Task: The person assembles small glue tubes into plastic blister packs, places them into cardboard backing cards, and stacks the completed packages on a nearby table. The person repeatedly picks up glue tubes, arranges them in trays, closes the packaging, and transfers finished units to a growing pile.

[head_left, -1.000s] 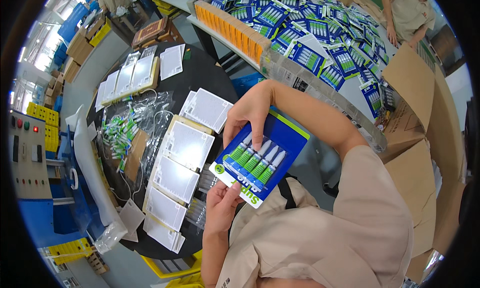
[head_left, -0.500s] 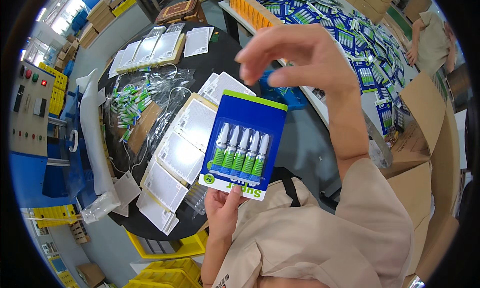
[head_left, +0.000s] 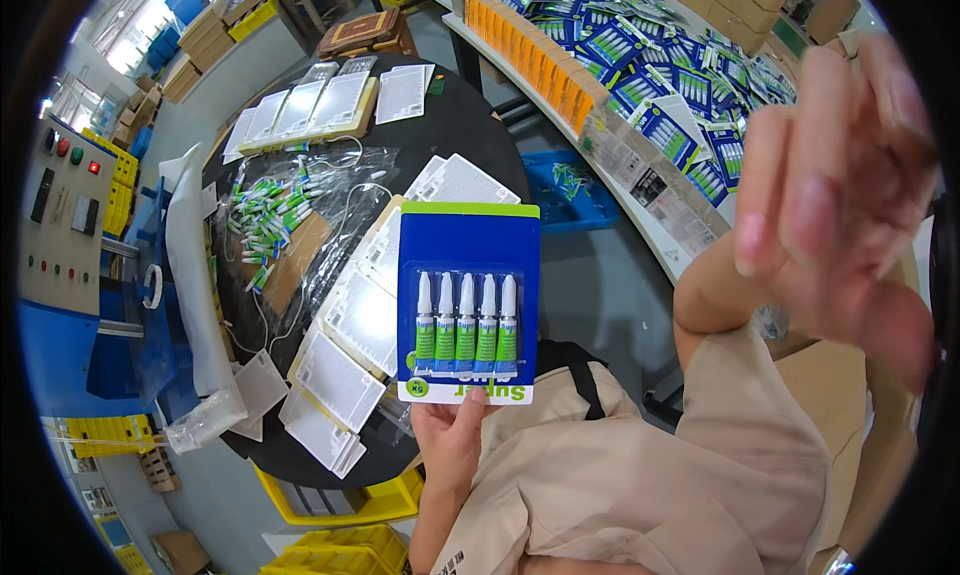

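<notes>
My left hand [head_left: 450, 443] pinches the lower edge of a blister pack of glue tubes [head_left: 470, 237], thumb in front and fingers hidden behind. The card is blue with a green strip along the top and a white band at the bottom. Several white-nozzled tubes with green and blue labels stand in a row under its clear plastic. Away at the upper right, my right hand [head_left: 835, 200] is raised close to the camera, fingers apart and slightly bent, with nothing in it.
Loose glue tubes [head_left: 270, 215] lie on plastic on the round black table [head_left: 470, 110], beside white cards [head_left: 345, 375] in trays. Another table holds heaped blister packs [head_left: 690, 85] behind an orange-and-cardboard edge [head_left: 530, 60]. A blue bin [head_left: 600, 213] sits between them; yellow crates [head_left: 340, 553] stand below.
My right hand has swung from above the pack to the far right, nearer the camera. The tilted pack in my left hand now stands straight and slightly further left.
</notes>
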Motion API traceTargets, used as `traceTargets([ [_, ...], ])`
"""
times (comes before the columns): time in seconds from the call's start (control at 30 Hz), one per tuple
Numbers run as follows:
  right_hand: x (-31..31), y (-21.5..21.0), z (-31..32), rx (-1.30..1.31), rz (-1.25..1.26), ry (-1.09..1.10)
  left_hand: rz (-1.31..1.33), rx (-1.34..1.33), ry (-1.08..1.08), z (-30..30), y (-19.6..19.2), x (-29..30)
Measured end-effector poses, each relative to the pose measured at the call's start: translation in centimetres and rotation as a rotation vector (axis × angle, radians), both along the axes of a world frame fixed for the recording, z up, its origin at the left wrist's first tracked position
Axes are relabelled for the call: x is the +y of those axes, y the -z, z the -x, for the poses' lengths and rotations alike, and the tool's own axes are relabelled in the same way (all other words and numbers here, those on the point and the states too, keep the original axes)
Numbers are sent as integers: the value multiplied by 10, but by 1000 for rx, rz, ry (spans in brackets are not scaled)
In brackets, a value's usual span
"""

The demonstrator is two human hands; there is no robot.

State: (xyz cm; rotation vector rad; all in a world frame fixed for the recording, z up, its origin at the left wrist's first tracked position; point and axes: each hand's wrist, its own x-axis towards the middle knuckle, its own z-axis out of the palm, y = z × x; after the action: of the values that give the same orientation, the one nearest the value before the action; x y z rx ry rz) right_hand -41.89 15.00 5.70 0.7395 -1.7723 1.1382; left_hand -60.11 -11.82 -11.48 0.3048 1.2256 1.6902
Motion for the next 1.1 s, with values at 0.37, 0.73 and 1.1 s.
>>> traceTargets([
  [0.37, -22, -3, 11, 41, 49, 43, 38, 48, -6, 9, 2, -7],
  [0.73, -41, 4, 50, 13, 135, 309, -25, -15, -38, 17, 2, -11],
  [1.1, -22, 145, 127, -962, 316, 528, -74, -35, -60, 19, 14, -20],
])
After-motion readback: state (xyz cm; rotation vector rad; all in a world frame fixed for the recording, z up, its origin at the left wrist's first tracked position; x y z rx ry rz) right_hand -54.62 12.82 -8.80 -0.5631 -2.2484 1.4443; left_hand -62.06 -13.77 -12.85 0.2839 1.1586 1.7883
